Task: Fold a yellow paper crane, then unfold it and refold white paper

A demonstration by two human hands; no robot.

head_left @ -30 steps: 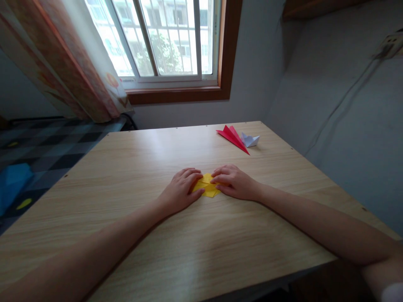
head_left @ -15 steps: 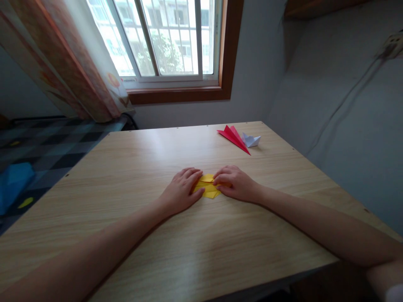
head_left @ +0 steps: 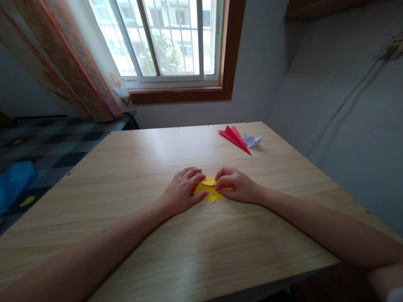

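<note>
A small folded yellow paper (head_left: 209, 189) lies on the wooden table (head_left: 132, 176) in front of me. My left hand (head_left: 181, 191) lies flat over its left part, fingers pressing it down. My right hand (head_left: 236, 184) has its fingers curled and pinches the paper's right part, where a flap is lifted a little. Both hands hide much of the paper.
A red folded paper plane (head_left: 234, 137) and a small white folded paper (head_left: 252, 140) lie at the table's far right. The window (head_left: 166, 37) and a curtain (head_left: 72, 63) are behind. The wall runs close along the table's right edge.
My right fingers have curled from flat into a pinch on the yellow paper's right part, raising a flap. My left hand stayed pressed in place.
</note>
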